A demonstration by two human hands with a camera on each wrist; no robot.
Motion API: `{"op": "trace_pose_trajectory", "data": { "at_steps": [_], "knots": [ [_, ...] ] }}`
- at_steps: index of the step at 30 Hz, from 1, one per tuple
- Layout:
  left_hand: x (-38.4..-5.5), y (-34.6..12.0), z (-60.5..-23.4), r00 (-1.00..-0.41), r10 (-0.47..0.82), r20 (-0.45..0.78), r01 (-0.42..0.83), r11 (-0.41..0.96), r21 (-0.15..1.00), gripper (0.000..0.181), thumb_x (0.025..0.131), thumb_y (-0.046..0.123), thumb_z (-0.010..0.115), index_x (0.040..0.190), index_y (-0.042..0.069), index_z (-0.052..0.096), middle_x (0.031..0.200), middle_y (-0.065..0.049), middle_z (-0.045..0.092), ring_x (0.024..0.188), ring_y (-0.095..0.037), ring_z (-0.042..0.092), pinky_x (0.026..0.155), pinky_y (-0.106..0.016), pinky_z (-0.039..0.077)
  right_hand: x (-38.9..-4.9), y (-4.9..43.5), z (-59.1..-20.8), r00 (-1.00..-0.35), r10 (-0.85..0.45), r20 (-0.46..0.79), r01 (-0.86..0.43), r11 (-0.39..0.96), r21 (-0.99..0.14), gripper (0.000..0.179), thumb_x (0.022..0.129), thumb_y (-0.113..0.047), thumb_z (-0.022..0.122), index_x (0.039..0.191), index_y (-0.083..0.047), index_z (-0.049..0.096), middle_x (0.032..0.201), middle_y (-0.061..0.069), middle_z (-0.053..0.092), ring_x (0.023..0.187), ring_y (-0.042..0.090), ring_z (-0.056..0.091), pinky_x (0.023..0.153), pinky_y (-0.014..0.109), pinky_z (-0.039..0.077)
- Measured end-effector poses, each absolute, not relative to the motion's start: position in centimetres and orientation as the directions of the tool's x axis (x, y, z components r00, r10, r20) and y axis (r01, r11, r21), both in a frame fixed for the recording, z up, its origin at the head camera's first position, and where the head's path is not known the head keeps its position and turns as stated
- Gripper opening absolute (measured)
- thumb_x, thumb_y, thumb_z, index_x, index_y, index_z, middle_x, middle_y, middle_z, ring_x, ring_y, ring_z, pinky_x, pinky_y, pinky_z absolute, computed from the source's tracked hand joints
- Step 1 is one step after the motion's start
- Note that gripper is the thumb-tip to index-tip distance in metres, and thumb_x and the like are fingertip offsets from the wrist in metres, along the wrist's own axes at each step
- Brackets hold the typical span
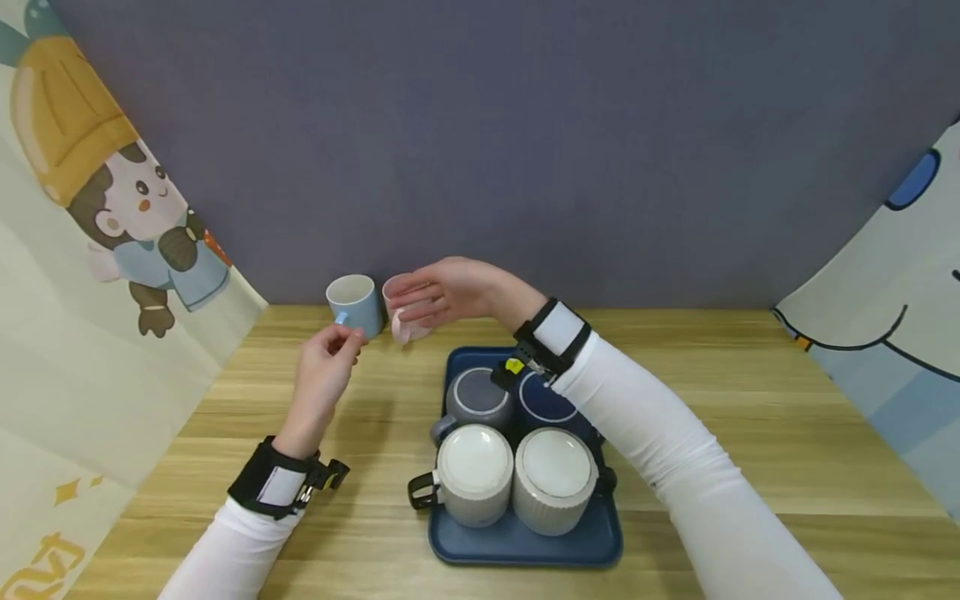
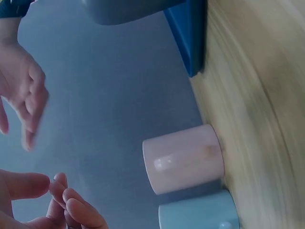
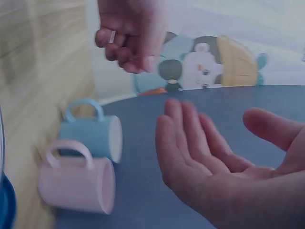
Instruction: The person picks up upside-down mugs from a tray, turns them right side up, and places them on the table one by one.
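Observation:
A light blue mug (image 1: 358, 307) and a pale pink mug (image 1: 402, 332) stand upright side by side against the grey back panel, handles toward me. My left hand (image 1: 324, 362) hovers in front of the blue mug, fingers loosely curled and thumb close to them, with nothing visible in its grasp. Above the pink mug, partly hiding it in the head view, is my right hand (image 1: 453, 293), its fingers extended and palm bare. The right wrist view shows both hands apart from the blue mug (image 3: 88, 136) and pink mug (image 3: 76, 183).
A dark blue tray (image 1: 525, 552) sits right of the mugs. Upside down on it are a grey mug (image 1: 480, 396), a navy mug (image 1: 547, 400) and two ribbed white mugs (image 1: 475, 475), one with a black handle (image 1: 422, 492). My right forearm (image 1: 645, 408) reaches over the tray's far right corner.

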State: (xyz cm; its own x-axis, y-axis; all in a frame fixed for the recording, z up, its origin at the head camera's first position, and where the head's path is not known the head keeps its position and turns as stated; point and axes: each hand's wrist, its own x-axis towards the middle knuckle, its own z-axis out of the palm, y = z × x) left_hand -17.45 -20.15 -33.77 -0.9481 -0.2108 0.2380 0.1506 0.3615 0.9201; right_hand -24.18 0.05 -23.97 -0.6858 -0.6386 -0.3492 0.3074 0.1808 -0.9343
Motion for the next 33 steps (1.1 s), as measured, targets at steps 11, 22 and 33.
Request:
{"op": "trace_pose_trajectory", "data": {
  "at_steps": [11,22,33],
  "knots": [
    [-18.5,-18.2,-33.9,-0.950,-0.182,0.252,0.176,0.354,0.919,0.024,0.095,0.018,0.057,0.095,-0.005,0.062,0.078,0.001,0.052,0.069,-0.007,0.049,0.061,-0.018,0.042,-21.7,4.5,-23.4,-0.829,-0.510,-0.228,0.063,0.320,-0.945,0.034,0.101,-0.024,0.045,0.127,-0.005,0.056,0.123,0.010,0.064,0.116,0.025,0.060,0.099,0.039,0.045],
    [-18.7,-16.1,-33.9,-0.958,-0.143,0.249,0.194,0.315,0.929,0.020,0.094,0.014,0.057,0.095,-0.005,0.062,0.081,-0.003,0.055,0.070,-0.008,0.049,0.061,-0.019,0.041,-20.5,8.2,-25.6,-0.864,-0.476,-0.165,-0.004,0.333,-0.943,0.035,0.101,-0.024,0.046,0.126,-0.002,0.055,0.124,0.016,0.062,0.115,0.027,0.060,0.102,0.042,0.043],
    [-18.8,-15.2,-34.3,-0.956,-0.130,0.262,0.208,0.324,0.923,0.016,0.093,0.012,0.058,0.090,-0.004,0.061,0.081,-0.006,0.056,0.070,-0.011,0.049,0.059,-0.020,0.041,-19.1,11.4,-27.7,-0.882,-0.451,-0.139,-0.029,0.345,-0.938,0.036,0.098,-0.027,0.051,0.124,-0.002,0.055,0.124,0.019,0.060,0.114,0.028,0.060,0.101,0.045,0.043]
  ]
}}
